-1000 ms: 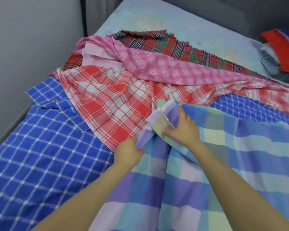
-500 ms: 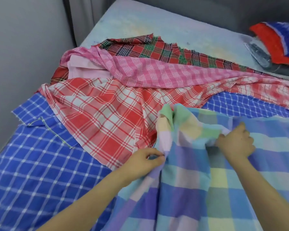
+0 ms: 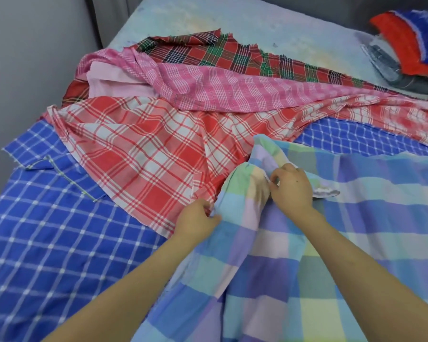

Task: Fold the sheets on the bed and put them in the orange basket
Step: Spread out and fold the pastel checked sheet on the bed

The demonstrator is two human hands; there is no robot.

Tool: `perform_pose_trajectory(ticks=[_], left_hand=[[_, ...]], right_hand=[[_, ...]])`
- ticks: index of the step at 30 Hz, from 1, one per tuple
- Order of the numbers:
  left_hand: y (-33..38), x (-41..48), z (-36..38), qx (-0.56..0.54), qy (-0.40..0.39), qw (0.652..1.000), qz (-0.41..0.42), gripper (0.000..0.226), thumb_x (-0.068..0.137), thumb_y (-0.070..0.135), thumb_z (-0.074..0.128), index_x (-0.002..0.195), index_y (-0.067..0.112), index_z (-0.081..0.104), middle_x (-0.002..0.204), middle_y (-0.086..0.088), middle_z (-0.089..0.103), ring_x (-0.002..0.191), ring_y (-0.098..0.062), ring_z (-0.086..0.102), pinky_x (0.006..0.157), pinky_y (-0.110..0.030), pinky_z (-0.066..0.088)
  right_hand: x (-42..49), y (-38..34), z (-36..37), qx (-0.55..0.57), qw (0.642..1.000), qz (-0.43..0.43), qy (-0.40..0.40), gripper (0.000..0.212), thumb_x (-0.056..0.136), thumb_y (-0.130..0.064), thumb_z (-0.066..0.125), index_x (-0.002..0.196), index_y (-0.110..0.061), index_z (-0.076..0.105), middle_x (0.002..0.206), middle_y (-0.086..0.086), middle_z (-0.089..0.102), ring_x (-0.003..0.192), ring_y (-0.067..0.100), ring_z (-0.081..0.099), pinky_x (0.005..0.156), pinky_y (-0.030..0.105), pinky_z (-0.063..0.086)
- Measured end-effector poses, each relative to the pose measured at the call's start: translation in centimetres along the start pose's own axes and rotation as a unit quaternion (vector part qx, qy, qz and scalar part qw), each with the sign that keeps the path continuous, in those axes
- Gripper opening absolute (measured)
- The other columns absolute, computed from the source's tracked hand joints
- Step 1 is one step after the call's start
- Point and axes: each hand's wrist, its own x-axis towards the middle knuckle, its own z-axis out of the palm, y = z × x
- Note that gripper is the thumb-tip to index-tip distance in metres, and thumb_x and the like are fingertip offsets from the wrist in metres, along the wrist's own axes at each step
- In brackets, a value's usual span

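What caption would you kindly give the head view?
Left hand and right hand pinch a bunched pastel sheet, beside a red sheet and a blue sheet on the bed.

Both bare forearms reach forward, converging. The left hand (image 3: 198,219) pinches an edge of the sheet (image 3: 371,243), fingers curled — the right hand (image 3: 292,188), just beyond it, grips a bunched fold, knuckles up.

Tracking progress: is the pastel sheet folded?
Not folded: the pastel sheet lies spread and bunched where left hand and right hand pinch it.
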Motion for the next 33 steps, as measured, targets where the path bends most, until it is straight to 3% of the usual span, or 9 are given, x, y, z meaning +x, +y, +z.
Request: perform_pose_trajectory(ticks=[8,12,15,19,22,25,28,31,33], left_hand=[[4.9,-0.4,-3.7,-0.408,-0.085,0.905,-0.085,0.01,0.085,0.011,0.067,0.094,0.009,0.065,0.069,0.004,0.067,0.048,-0.001,0.06,0.04,-0.01,0.04],[7.3,1.9,-7.2,-0.172,0.087,0.971,0.145,0.075,0.06,0.022,0.076,0.13,0.025,0.05,0.119,0.0,0.048,0.108,-0.015,0.048,0.09,-0.02,0.042],[11.3,2.8,-9.4,0.089,0.0,0.959,0.27,0.084,0.047,0.035,0.061,0.13,0.041,0.049,0.148,0.004,0.03,0.135,-0.016,0.025,0.112,-0.037,0.022],[14.7,4.0,-11.3,0.28,-0.109,0.92,0.252,0.038,0.045,0.05,0.059,0.079,0.034,0.066,0.125,0.007,0.058,0.117,-0.016,0.05,0.1,-0.037,0.036],[14.5,3.8,-14.0,0.219,-0.102,0.944,0.225,0.024,0.05,0.041,0.063,0.061,0.02,0.058,0.078,0.002,0.062,0.076,-0.012,0.058,0.073,-0.033,0.047],[14.2,2.3,-17.9,0.103,-0.117,0.969,0.193,0.027,0.068,0.013,0.075,0.058,0.012,0.05,0.056,0.002,0.043,0.047,-0.001,0.04,0.045,-0.017,0.034],[14.1,1.7,-22.0,0.004,-0.037,0.986,0.161,0.023,0.076,0.001,0.072,0.068,0.01,0.053,0.053,0.006,0.043,0.047,-0.004,0.043,0.043,-0.012,0.035],[13.4,2.9,-24.5,0.137,0.145,0.965,0.168,0.01,0.077,0.011,0.07,0.073,0.009,0.061,0.059,-0.002,0.049,0.055,-0.017,0.045,0.048,-0.02,0.035],[12.1,4.0,-25.6,0.223,0.217,0.943,0.118,0.031,0.077,0.025,0.058,0.074,-0.005,0.062,0.067,-0.017,0.052,0.065,-0.03,0.046,0.056,-0.029,0.031]], right_hand=[[-1.4,-2.0,-8.8,0.394,0.912,-0.112,0.024,0.034,0.09,-0.009,0.054,0.079,-0.041,0.053,0.102,-0.018,0.068,0.102,0.005,0.06,0.078,0.021,0.047],[0.3,-2.0,-10.7,0.355,0.922,-0.153,-0.014,0.018,0.088,-0.013,0.05,0.084,-0.03,0.053,0.107,-0.024,0.065,0.105,0.004,0.06,0.085,0.029,0.049],[0.8,-2.1,-11.4,0.357,0.918,-0.172,-0.023,0.038,0.09,-0.005,0.053,0.085,-0.043,0.055,0.109,-0.018,0.067,0.106,0.007,0.061,0.089,0.033,0.049],[1.6,-2.8,-12.4,0.342,0.925,-0.164,-0.007,0.027,0.086,-0.018,0.051,0.083,-0.044,0.054,0.098,-0.014,0.064,0.094,0.008,0.059,0.079,0.021,0.046],[3.0,-3.2,-12.9,0.333,0.932,-0.141,0.013,0.016,0.086,-0.02,0.054,0.081,-0.035,0.051,0.082,-0.012,0.055,0.078,0.01,0.05,0.072,0.029,0.043],[4.6,-4.6,-12.4,0.285,0.95,-0.126,0.024,0.019,0.09,-0.014,0.058,0.083,-0.029,0.049,0.074,-0.01,0.053,0.073,0.018,0.048,0.071,0.042,0.042],[6.1,-7.9,-11.3,0.265,0.957,-0.117,0.025,0.011,0.091,-0.013,0.056,0.085,-0.021,0.052,0.074,-0.005,0.055,0.071,0.023,0.051,0.071,0.04,0.043],[7.6,-11.7,-9.7,0.302,0.948,-0.099,-0.016,0.02,0.095,-0.011,0.048,0.108,-0.018,0.062,0.09,0.003,0.064,0.081,0.023,0.057,0.075,0.036,0.047],[7.9,-13.4,-8.7,0.321,0.941,-0.091,-0.062,0.038,0.098,-0.01,0.041,0.131,-0.024,0.052,0.119,0.007,0.063,0.106,0.026,0.058,0.09,0.038,0.047]])
